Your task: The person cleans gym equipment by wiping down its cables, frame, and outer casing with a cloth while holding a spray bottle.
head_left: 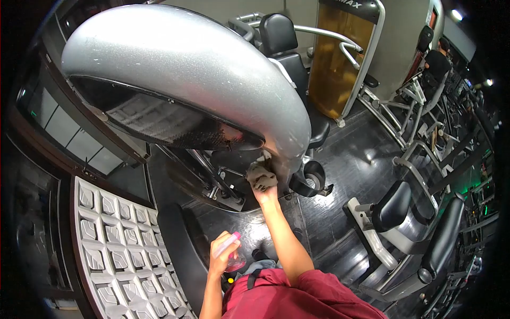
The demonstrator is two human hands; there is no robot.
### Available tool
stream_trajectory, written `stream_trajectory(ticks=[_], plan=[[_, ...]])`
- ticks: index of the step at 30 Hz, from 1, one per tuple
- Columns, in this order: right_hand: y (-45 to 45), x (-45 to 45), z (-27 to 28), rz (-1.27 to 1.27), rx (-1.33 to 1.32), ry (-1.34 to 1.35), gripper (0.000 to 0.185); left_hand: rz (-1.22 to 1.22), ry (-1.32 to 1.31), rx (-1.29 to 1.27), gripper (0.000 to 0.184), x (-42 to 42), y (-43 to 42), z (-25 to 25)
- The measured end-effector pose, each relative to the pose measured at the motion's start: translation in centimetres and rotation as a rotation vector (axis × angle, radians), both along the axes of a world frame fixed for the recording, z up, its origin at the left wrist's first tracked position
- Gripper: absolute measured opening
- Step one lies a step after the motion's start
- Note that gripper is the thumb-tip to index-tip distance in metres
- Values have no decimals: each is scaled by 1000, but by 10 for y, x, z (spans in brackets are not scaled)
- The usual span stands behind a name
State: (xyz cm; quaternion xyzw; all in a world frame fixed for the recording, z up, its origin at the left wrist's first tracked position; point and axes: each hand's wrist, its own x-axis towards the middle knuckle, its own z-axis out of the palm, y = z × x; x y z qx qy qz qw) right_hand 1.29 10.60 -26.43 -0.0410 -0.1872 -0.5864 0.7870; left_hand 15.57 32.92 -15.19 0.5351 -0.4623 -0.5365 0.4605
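My left hand [220, 254] is wrapped round a spray bottle [236, 261] with a pink nozzle, held low near my waist. In my right hand [264, 194] is a crumpled grey-brown cloth [261, 175]. That arm is stretched forward, and the cloth lies against the lower inner side of a large silver curved machine housing [223, 69]. My right fingers are partly covered by the cloth. Just right of it, a black cup holder [309, 178] is fixed to the machine.
A black-padded seat machine [279, 34] stands behind the housing. On the right is a bench with black pads [393, 204]. A white patterned panel [119, 250] is at lower left. A person in dark clothing [436, 64] is far right. The floor [340, 170] is dark and shiny.
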Motion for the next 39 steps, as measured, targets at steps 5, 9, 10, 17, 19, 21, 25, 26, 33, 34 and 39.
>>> stream_trajectory(ticks=[5, 9, 10, 17, 19, 21, 25, 26, 33, 34, 39], plan=[[11, -6, 71, -143, 181, 336, 27, -1, 10, -13, 20, -6, -3, 7], [29, -20, 75, -51, 108, 200, 19, 14, 38, -38, 19, -9, -5, 12], [35, -23, 78, 2, -88, 178, 17, 17, 40, -42, 19, -10, -6, 14], [53, -45, 55, -53, 328, 503, 24, 62, 61, -64, 17, -10, -5, 14], [48, -56, 74, 44, -44, 413, 26, 77, 75, -54, 17, -11, -6, 13], [67, -54, 115, 3, 205, 562, 24, 50, -16, -72, 17, -11, -7, 11], [68, -79, 60, 113, 400, 545, 25, 114, 35, -64, 17, -22, -10, 13], [69, -81, 51, 146, 516, 480, 27, 131, 34, -74, 18, -24, -10, 13], [56, -116, 76, 311, 204, 531, 30, 234, 37, -72, 20, -51, -13, 18], [58, -119, 91, 297, 382, 603, 32, 241, 36, -74, 20, -55, -13, 18], [55, -143, 74, 502, 340, 560, 36, 304, 3, -112, 20, -72, -12, 13]])
